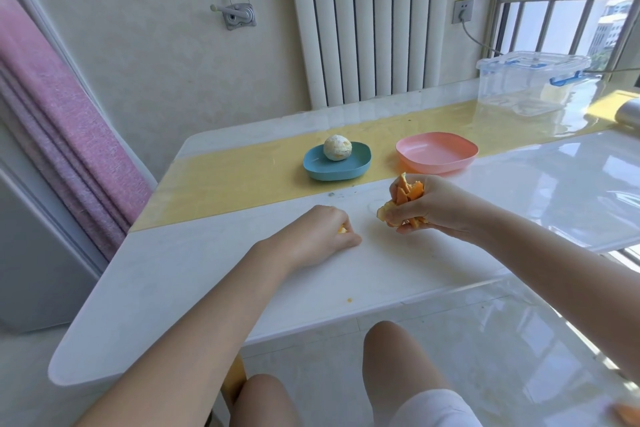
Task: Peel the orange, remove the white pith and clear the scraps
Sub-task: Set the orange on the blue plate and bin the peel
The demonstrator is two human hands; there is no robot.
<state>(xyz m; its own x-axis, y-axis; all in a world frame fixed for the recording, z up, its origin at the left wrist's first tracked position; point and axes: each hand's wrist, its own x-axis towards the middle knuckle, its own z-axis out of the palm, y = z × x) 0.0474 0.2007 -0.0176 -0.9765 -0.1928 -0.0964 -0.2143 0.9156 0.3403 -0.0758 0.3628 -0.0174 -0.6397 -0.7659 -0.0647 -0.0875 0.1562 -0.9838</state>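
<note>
The peeled orange [337, 148], pale with pith, sits in a blue dish [360, 163] on the yellow runner. To its right lies a pink dish [436, 151] with nothing in it. My right hand [429, 206] grips a bunch of orange peel pieces [408, 192] just above the white table, in front of the pink dish. Resting on the table to the left, my left hand [325, 232] curls its fingers round a small scrap of peel [100, 229] that barely shows.
A tiny orange crumb [107, 300] lies near the table's front edge [242, 333]. A clear plastic box [530, 83] with blue clips stands at the back right. A radiator [374, 17] and a pink curtain [52, 135] border the table.
</note>
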